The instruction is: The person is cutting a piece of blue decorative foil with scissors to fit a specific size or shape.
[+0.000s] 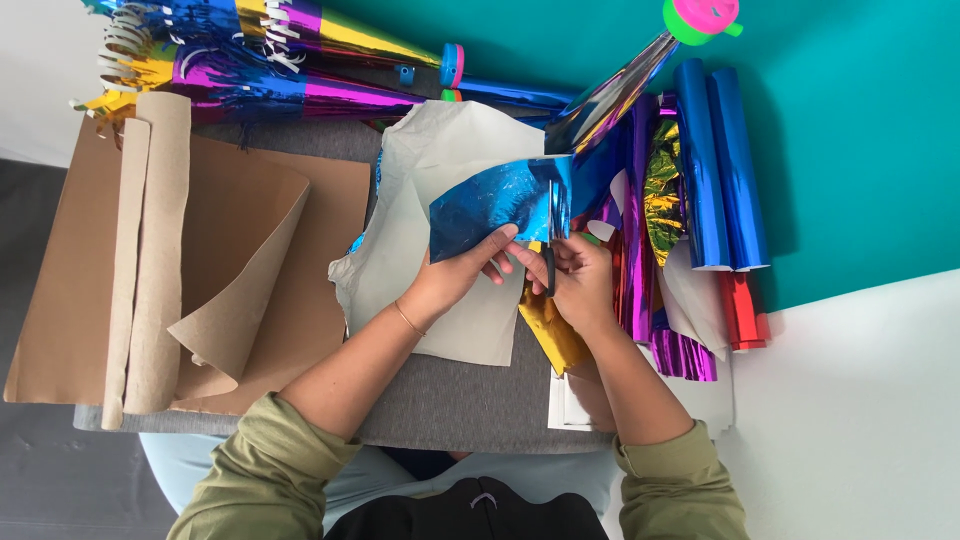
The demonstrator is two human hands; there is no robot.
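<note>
Head view showed the left hand fingers pinching a shiny blue foil sheet; the right hand fingers gripped black-handled scissors cutting just beside them.

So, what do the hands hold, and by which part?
Left hand holds the blue foil by its lower edge; right hand holds scissors by the handles.

— How many blue foil rolls on my right?
— Two blue rolls, side by side; one red roll below them.
— And the paper cones up top?
— I count three shiny cones; the fringed pile may hide more.
— Brown card?
— One curled brown sheet; one pair of scissors in my right hand; one blue foil piece in my left hand.
</note>
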